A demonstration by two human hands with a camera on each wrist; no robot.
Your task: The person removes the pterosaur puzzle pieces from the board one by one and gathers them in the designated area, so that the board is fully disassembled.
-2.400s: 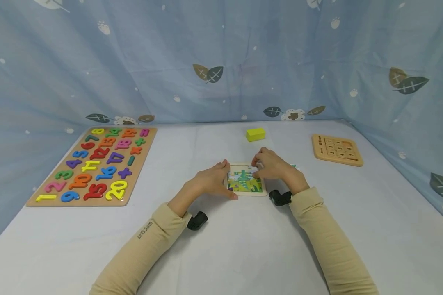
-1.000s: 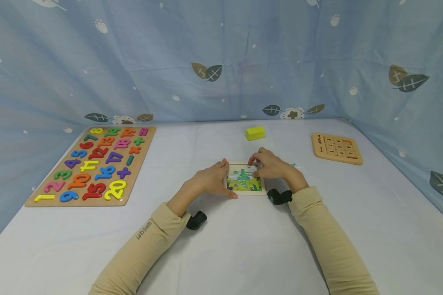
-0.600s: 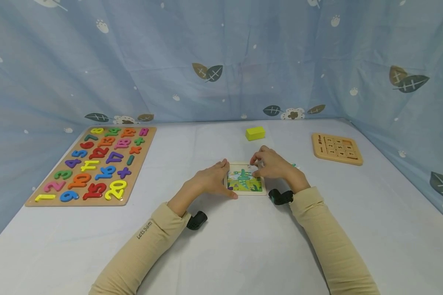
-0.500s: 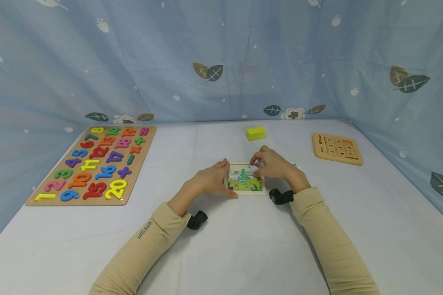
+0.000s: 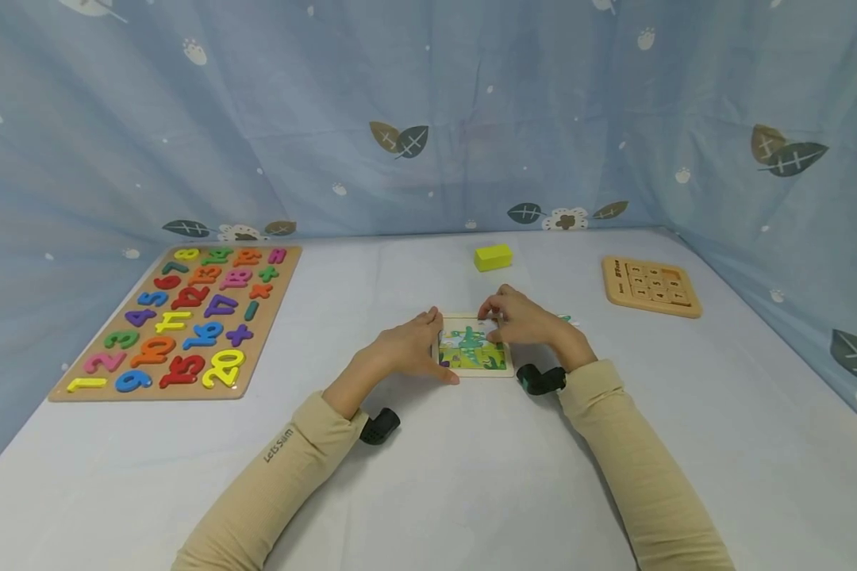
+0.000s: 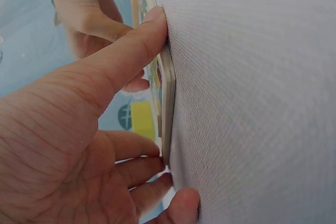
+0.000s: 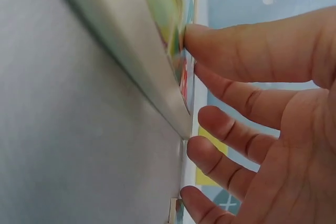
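A small jigsaw puzzle (image 5: 471,353) with a green dinosaur picture lies in a pale wooden frame (image 5: 482,373) on the table. My left hand (image 5: 407,349) steadies the frame's left side, thumb at the near edge and the other fingers stretched along the left edge. In the left wrist view that thumb (image 6: 152,30) presses against the board's edge. Over the puzzle's far right corner, my right hand (image 5: 527,319) pinches a whitish puzzle piece (image 5: 490,326) between thumb and index finger. Its other fingers (image 7: 220,166) are loosely bent beside the frame in the right wrist view.
A large number board (image 5: 146,317) lies at the left. Behind the puzzle is a yellow block (image 5: 493,258), and a wooden sliding number puzzle (image 5: 652,287) is at the back right. A small loose piece (image 5: 568,319) peeks out behind my right wrist. A blue curtain (image 5: 428,119) hangs behind.
My right thumb and index finger shift slightly about the puzzle's far right corner, and the whitish piece between them turns a little. My left hand stays at the frame.
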